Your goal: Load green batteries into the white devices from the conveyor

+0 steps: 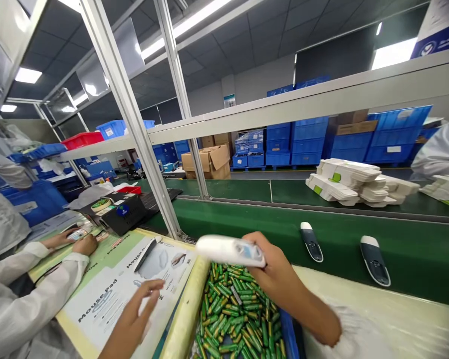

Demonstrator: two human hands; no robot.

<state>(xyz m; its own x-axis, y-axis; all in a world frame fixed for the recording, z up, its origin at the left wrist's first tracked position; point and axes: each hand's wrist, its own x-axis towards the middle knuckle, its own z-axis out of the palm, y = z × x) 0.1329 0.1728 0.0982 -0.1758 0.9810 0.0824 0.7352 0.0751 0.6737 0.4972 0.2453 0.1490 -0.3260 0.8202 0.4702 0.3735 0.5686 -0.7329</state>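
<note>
My right hand (275, 262) grips one end of a white, elongated handheld device (228, 250), slightly blurred, with a light-blue patch near my fingers. It is held above a blue bin (290, 331) full of green batteries (239, 309). My left hand (136, 316) is open, fingers spread and touching nothing, over the printed mouse pad sheet (97, 304). Near the sheet's upper edge lies a dark, slim device (145, 254). Two white-and-dark handheld devices (311, 243) (374, 261) rest on the green conveyor belt (340, 244) to the right.
At left, a co-worker's hands (84, 244) hold a small object beside a black box (123, 214). A metal post (134, 119) rises behind the sheet. Stacked white flat cartons (355, 182) lie beyond the belt. Another person's sleeve (441, 149) shows at far right.
</note>
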